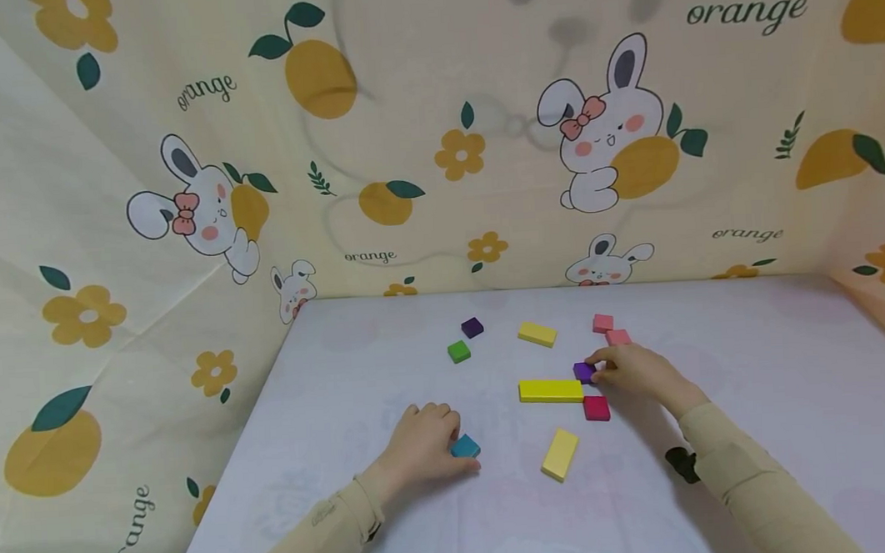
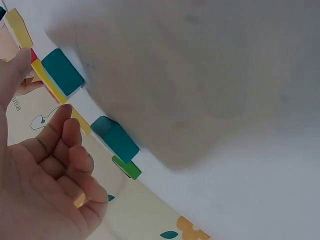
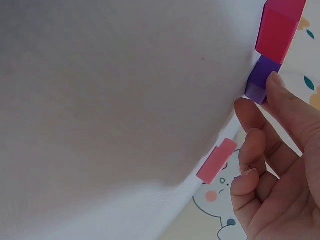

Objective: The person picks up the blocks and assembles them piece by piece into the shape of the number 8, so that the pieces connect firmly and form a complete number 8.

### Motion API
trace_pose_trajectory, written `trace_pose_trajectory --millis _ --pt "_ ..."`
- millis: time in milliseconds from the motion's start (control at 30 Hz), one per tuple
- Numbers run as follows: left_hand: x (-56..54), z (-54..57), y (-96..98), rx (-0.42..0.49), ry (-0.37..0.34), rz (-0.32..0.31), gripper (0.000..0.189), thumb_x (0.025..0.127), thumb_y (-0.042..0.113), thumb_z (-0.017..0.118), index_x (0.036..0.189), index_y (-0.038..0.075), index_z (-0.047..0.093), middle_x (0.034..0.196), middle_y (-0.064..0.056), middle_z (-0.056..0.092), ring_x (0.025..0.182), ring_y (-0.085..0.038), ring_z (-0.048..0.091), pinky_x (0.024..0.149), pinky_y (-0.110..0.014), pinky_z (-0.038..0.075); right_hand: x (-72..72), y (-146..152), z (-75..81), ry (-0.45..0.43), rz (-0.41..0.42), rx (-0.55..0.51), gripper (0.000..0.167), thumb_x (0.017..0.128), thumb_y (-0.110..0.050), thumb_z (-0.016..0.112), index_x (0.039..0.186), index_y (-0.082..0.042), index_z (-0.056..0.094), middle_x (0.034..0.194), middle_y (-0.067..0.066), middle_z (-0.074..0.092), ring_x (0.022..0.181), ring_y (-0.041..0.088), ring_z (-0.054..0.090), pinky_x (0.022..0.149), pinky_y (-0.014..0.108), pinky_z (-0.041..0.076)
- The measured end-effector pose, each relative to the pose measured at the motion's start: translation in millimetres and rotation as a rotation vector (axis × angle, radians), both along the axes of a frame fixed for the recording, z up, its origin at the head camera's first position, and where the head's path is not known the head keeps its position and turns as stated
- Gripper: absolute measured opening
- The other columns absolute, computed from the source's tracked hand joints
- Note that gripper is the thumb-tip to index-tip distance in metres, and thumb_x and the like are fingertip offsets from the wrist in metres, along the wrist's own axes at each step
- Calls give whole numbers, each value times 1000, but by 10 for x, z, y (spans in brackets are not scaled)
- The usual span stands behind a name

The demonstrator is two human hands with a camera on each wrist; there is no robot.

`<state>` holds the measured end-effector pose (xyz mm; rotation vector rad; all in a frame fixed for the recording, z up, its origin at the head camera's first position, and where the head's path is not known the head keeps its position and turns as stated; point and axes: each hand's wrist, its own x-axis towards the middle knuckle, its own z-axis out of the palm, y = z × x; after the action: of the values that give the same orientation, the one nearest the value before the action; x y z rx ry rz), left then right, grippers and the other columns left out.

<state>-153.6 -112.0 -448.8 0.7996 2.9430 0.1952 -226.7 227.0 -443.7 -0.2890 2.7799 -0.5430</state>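
Observation:
My right hand (image 1: 635, 372) pinches a small purple block (image 1: 584, 373) between thumb and index finger; in the right wrist view the thumb lies against the purple block (image 3: 261, 80). Just in front of it a red block (image 1: 596, 408) touches the end of a long yellow block (image 1: 550, 391). My left hand (image 1: 424, 446) hovers low with thumb and fingers apart around a blue block (image 1: 465, 447), not gripping it. Two teal-blue blocks show in the left wrist view, one (image 2: 63, 72) between thumb and fingers and another (image 2: 115, 139) past the fingertips, probably hidden by the hand from above.
Pale yellow blocks lie near (image 1: 560, 455) and far (image 1: 537, 334). Green (image 1: 459, 352) and dark purple (image 1: 472, 327) blocks sit at back left, two pink blocks (image 1: 603, 323) at back right. A printed cloth wall (image 1: 420, 127) stands behind the white table (image 1: 327, 374).

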Motion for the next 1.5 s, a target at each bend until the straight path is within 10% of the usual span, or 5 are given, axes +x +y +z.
trace_pose_trajectory --millis 300,1500 --pt "37 -25 -77 -13 120 -56 37 72 54 70 75 20 55 70 12 47 70 -6 45 65 -24 27 -3 4 -9 1 4 -3 34 85 -21 67 117 -8 64 94 7 65 81 18 55 75 37 51" --pt "-260 -22 365 -60 173 -121 17 83 30 64 96 20 69 87 8 65 73 -8 55 64 -22 28 28 15 -6 23 21 -14 34 85 -21 67 116 -7 64 91 6 65 79 17 54 73 34 50"
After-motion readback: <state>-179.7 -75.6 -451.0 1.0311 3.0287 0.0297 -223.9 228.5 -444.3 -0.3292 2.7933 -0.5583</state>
